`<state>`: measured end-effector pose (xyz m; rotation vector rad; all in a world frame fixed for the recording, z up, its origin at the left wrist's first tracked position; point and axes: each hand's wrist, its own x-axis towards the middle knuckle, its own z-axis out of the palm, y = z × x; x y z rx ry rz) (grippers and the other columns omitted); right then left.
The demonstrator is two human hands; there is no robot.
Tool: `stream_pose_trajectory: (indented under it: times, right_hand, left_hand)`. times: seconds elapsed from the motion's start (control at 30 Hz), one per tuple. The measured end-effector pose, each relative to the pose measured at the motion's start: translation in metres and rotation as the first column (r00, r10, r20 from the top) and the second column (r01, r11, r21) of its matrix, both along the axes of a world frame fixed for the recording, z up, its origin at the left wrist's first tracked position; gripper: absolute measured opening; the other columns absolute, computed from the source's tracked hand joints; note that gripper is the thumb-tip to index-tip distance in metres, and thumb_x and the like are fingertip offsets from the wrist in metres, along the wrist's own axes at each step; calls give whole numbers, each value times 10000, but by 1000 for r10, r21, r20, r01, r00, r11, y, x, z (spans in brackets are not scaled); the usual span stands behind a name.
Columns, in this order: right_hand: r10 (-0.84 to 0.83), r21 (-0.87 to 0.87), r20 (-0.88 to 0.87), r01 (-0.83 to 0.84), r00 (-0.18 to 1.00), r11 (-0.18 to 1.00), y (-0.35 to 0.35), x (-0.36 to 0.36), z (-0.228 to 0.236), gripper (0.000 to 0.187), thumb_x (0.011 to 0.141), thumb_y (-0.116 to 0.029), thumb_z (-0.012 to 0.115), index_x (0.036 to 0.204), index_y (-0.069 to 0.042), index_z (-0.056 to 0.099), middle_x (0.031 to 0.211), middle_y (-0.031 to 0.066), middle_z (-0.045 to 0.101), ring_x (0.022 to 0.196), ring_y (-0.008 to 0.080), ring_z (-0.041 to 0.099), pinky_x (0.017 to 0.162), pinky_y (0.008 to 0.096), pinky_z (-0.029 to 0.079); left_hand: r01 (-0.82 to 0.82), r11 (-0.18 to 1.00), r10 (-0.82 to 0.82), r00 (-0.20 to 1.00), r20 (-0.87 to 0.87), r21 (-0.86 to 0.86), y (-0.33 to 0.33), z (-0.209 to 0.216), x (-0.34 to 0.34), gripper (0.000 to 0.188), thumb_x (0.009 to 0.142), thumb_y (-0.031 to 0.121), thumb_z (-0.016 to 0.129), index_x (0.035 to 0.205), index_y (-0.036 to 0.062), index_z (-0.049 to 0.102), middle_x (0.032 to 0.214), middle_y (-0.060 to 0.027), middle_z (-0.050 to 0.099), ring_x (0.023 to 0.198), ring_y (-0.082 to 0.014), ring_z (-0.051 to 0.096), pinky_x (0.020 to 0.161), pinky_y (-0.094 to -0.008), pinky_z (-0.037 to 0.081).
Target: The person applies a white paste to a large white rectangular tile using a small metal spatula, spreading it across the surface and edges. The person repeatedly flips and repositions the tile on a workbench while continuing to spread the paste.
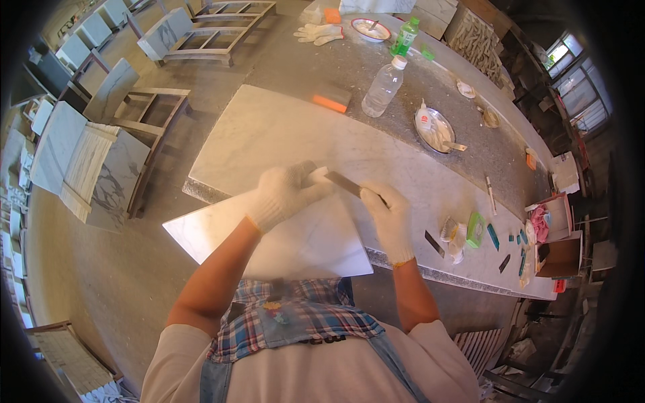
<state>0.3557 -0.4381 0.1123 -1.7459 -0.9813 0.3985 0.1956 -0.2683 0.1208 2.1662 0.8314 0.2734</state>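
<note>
Both my hands wear white knit gloves and are raised over a white marble slab (pixel 342 242), whose corner juts past the bench toward me. My right hand (pixel 390 213) is closed on a flat, dark metal scraper blade (pixel 345 183) that points up and left. The blade's far end meets a small white piece (pixel 318 174) at the fingertips of my left hand (pixel 285 191). That left hand is closed, and a dark edge shows by its fingers; what exactly it grips is hard to make out.
A long pale stone slab (pixel 269 127) lies across the bench. Farther back are a clear bottle (pixel 384 87), a metal bowl of white paste (pixel 440 134) and an orange-edged block (pixel 330 101). Loose blades (pixel 435 243) and a green box (pixel 476 230) lie right; wooden racks (pixel 151 121) stand left.
</note>
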Motion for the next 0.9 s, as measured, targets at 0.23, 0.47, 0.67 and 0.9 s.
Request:
stream_pose_trajectory:
  times: [0.23, 0.47, 0.67, 0.9]
  right_hand:
    - [-215, 7, -140, 218, 967, 976, -9, 62, 4, 243, 970, -186, 638, 1100, -14, 751, 798, -42, 576, 671, 48, 436, 597, 226, 363]
    - [-469, -47, 25, 470, 883, 882, -9, 195, -39, 292, 910, -222, 657, 1082, -1, 740, 794, 23, 658, 720, 100, 550, 654, 285, 444]
    - [-539, -160, 64, 541, 840, 825, 3, 260, -68, 322, 863, -289, 674, 1041, -37, 768, 837, 50, 657, 762, 144, 585, 671, 292, 448]
    - [-474, -419, 391, 611, 789, 672, 25, 290, -79, 659, 909, -616, 504, 1124, -38, 736, 1159, 285, 675, 1138, 435, 641, 959, 471, 504]
  left_hand:
    - [9, 998, -8, 1000, -13, 56, 1, 0, 0, 473, 856, 504, 695, 1112, 107, 714, 903, -153, 740, 870, -325, 718, 791, -417, 553]
    - [-51, 989, 33, 992, 124, 142, -4, -7, 2, 385, 810, 412, 772, 890, 47, 677, 647, -128, 613, 587, -283, 597, 596, -379, 487]
    - [-41, 981, 12, 989, 149, 192, -3, -12, 3, 419, 808, 433, 777, 905, 41, 664, 649, -147, 598, 590, -295, 596, 599, -394, 483]
    - [14, 986, -13, 1000, -12, 168, -1, -6, 0, 535, 850, 516, 690, 1161, 81, 701, 818, -162, 714, 775, -335, 701, 706, -431, 540]
